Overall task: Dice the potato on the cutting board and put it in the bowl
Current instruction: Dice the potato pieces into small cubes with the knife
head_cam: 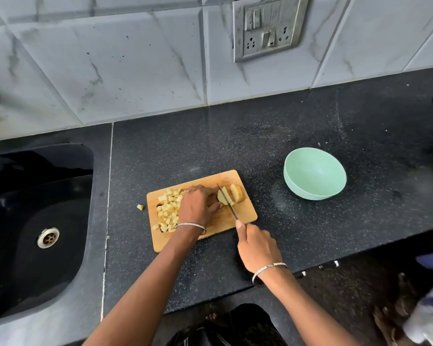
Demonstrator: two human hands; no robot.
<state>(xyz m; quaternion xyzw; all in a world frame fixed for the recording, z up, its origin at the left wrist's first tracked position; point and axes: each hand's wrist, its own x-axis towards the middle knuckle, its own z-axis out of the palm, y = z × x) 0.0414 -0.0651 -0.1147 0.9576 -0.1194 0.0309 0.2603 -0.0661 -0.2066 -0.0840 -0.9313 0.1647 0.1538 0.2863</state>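
- The remaining potato [231, 194] is pinned on the cutting board [245, 213] by the left hand [198, 204], which is curled over it with fingertips pressing down; the slices already parted lie just beyond those fingertips, on the side toward the bowl.
- The knife [229, 204] is gripped by the right hand [256, 247], closed round the handle with the forefinger laid forward toward the blade; the blade is set into the potato just beside the left thumb.
- A cut finger is judged the chief risk — the edge runs very near the left thumb and fingertips, and a slip on wet flesh could bring it against them.
- The piece being held is small and rounded, so it could roll or skid under pressure, and uneven slices would result.
- The diced cubes [168, 211] are heaped under and behind the left wrist, near the board's edge; they could be swept off by a shift of that wrist. One stray cube [140, 207] already lies on the counter [285, 136] beyond the board, toward the sink [35, 221].
- The board itself could slide on the polished counter if the downward stroke is angled.
- The bowl [315, 174] stands empty, well apart from the right hand — pieces could be dropped on the way across when the transfer is made.
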